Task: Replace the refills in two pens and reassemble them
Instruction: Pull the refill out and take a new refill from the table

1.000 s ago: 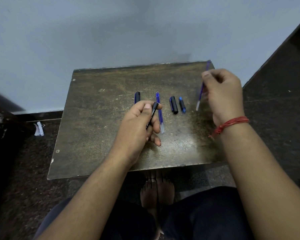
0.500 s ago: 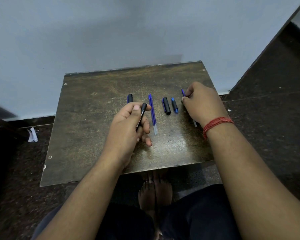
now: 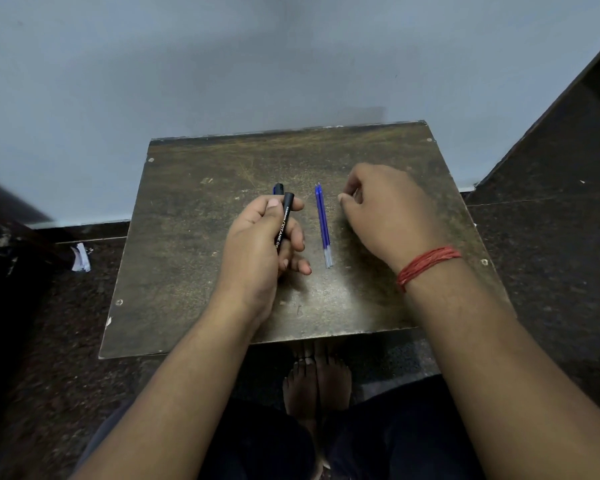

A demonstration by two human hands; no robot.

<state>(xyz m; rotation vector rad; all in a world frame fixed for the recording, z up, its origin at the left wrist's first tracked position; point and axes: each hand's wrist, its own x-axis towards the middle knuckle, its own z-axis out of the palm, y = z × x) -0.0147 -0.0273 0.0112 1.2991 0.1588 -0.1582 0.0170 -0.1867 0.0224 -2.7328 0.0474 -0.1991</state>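
Note:
My left hand (image 3: 253, 247) is closed around a black pen barrel (image 3: 285, 216) with white lettering and holds it upright over the small dark table (image 3: 187, 271). Behind that hand, the dark end of a second pen (image 3: 278, 188) shows on the table. Two blue refills (image 3: 323, 223) lie side by side between my hands, tips pointing away from me. My right hand (image 3: 392, 209), with a red thread on its wrist, rests knuckles-up just right of the refills. Its fingers are curled and thumb and forefinger nearly meet. Whatever lies under it is hidden.
The worn table stands against a pale blue wall (image 3: 291, 64). Dark speckled floor surrounds it. A scrap of white paper (image 3: 80, 258) lies on the floor at the left. My bare feet (image 3: 316, 379) show under the table's near edge.
My right hand brought the blue refill down from the table's far right and laid it beside the other one. It now covers the cap and small blue part. My left hand kept its hold.

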